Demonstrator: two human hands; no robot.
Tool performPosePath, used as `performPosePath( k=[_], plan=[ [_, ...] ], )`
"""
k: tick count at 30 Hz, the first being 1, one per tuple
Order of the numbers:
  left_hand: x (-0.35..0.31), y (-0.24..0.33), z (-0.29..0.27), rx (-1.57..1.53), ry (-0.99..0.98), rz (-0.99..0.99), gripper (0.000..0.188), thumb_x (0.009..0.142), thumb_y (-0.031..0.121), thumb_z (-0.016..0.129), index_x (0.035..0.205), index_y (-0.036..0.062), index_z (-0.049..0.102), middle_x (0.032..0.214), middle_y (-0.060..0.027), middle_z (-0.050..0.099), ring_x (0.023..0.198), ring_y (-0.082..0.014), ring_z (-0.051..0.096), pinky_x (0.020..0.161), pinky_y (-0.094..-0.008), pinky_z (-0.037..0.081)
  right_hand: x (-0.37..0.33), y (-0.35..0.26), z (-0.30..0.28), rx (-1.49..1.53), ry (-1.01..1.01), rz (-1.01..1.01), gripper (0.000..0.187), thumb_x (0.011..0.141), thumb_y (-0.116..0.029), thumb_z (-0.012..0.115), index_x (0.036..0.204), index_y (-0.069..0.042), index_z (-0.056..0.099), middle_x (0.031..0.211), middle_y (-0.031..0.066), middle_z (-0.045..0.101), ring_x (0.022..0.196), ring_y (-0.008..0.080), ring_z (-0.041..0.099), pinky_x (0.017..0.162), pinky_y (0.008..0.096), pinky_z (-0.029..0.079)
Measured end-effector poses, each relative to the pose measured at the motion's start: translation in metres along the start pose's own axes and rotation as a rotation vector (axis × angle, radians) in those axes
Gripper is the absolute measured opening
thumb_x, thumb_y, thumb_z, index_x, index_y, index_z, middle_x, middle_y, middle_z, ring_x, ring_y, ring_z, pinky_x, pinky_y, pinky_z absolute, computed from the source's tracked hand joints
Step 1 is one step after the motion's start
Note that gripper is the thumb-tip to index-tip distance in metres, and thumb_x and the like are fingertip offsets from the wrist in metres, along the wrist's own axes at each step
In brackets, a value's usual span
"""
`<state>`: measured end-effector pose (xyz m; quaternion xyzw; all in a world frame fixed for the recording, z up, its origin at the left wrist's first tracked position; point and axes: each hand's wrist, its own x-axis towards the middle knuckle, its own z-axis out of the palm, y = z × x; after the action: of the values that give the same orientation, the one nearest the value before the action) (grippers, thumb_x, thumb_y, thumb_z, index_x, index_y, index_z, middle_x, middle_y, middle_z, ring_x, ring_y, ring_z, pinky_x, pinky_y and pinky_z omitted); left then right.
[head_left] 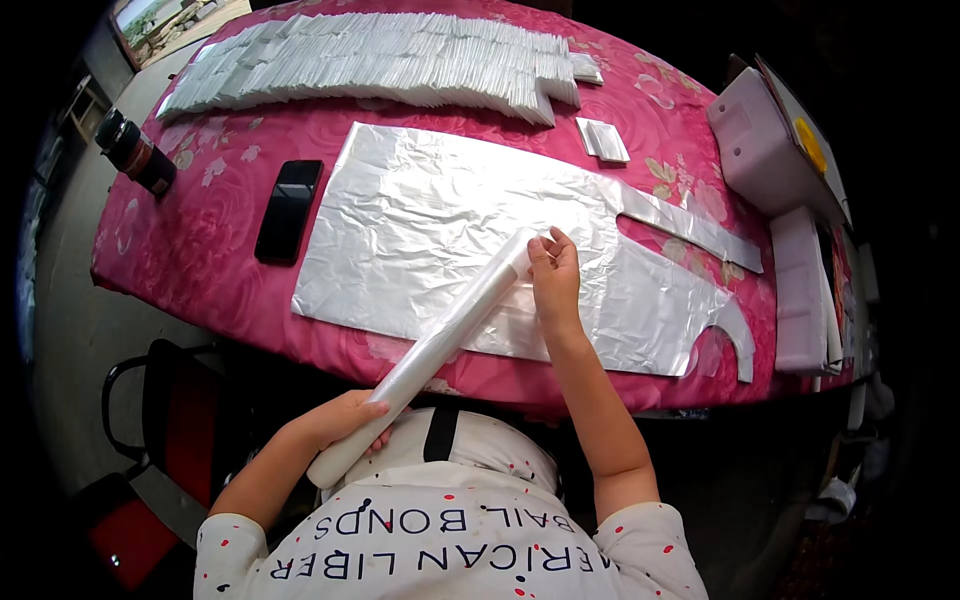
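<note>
A long white roll of thin plastic (445, 330) slants from my lap up over the table edge. My left hand (348, 418) is wrapped round its lower end. At the upper end, the thumb and fingers of my right hand (556, 285) pinch the plastic at the roll's edge. Under the roll lies a flat, crinkled white plastic carrier bag (420, 200), its two handle loops pointing right; whether several are stacked cannot be told. A small folded white packet (603, 140) rests beyond the bag.
The table wears a pink flowered cloth (215, 250). Long rows of folded white packets (380, 60) line its far side. A black phone (290, 212) and a dark bottle (137, 155) are at left. White foam boxes (765, 145) stand at right. A chair (180, 410) is at lower left.
</note>
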<state>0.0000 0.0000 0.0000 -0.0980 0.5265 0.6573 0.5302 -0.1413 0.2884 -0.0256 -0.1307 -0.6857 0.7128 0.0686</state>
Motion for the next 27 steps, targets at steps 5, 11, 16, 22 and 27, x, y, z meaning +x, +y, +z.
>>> performPosePath(
  k=[5, 11, 16, 22, 27],
  plan=[
    [0.004, -0.001, -0.011, -0.081, -0.084, -0.001, 0.053, 0.087, 0.042, 0.054, 0.120, -0.0002, 0.048, 0.072, -0.0042, 0.054, 0.061, -0.0109, 0.054, 0.058, -0.0251, 0.049, 0.033, -0.036, -0.029, -0.165, -0.218, 0.122, 0.028, 0.087, -0.025, 0.059, 0.103, -0.002, 0.059, 0.087, 0.0015, 0.059, 0.069, 0.0059, 0.050, 0.060, 0.0202, 0.042],
    [0.006, 0.000, -0.010, -0.091, -0.097, -0.017, 0.053, 0.085, 0.040, 0.058, 0.119, -0.0003, 0.048, 0.073, -0.0041, 0.055, 0.063, -0.0107, 0.054, 0.061, -0.0249, 0.049, 0.048, -0.045, -0.032, -0.320, -0.653, 0.317, 0.040, 0.083, -0.040, 0.063, 0.094, -0.002, 0.062, 0.074, 0.0017, 0.059, 0.062, 0.0062, 0.051, 0.060, 0.0208, 0.041],
    [0.000, 0.007, 0.001, -0.023, 0.018, -0.036, 0.039, 0.086, 0.024, 0.057, 0.116, 0.0013, 0.047, 0.079, -0.0057, 0.056, 0.067, -0.0105, 0.054, 0.064, -0.0255, 0.049, 0.047, -0.059, -0.024, -0.439, -0.646, 0.343, 0.034, 0.087, -0.040, 0.057, 0.084, -0.007, 0.061, 0.060, -0.0038, 0.053, 0.055, 0.0026, 0.046, 0.052, 0.0182, 0.036],
    [-0.004, 0.008, 0.009, 0.050, 0.081, -0.010, 0.035, 0.084, 0.012, 0.056, 0.115, 0.0008, 0.045, 0.083, -0.0061, 0.057, 0.071, -0.0107, 0.055, 0.066, -0.0260, 0.049, 0.051, -0.057, -0.040, -0.334, -0.683, 0.391, 0.028, 0.087, -0.032, 0.059, 0.086, -0.005, 0.063, 0.065, -0.0020, 0.056, 0.058, 0.0041, 0.049, 0.053, 0.0197, 0.039],
    [-0.004, 0.008, 0.011, 0.149, 0.091, 0.021, 0.042, 0.082, 0.014, 0.059, 0.119, 0.0005, 0.044, 0.088, -0.0071, 0.058, 0.078, -0.0112, 0.056, 0.070, -0.0268, 0.049, 0.046, -0.043, -0.044, -0.276, -0.703, 0.320, 0.017, 0.086, -0.018, 0.061, 0.086, -0.002, 0.064, 0.070, 0.0001, 0.059, 0.062, 0.0061, 0.053, 0.055, 0.0209, 0.042]
  ],
)
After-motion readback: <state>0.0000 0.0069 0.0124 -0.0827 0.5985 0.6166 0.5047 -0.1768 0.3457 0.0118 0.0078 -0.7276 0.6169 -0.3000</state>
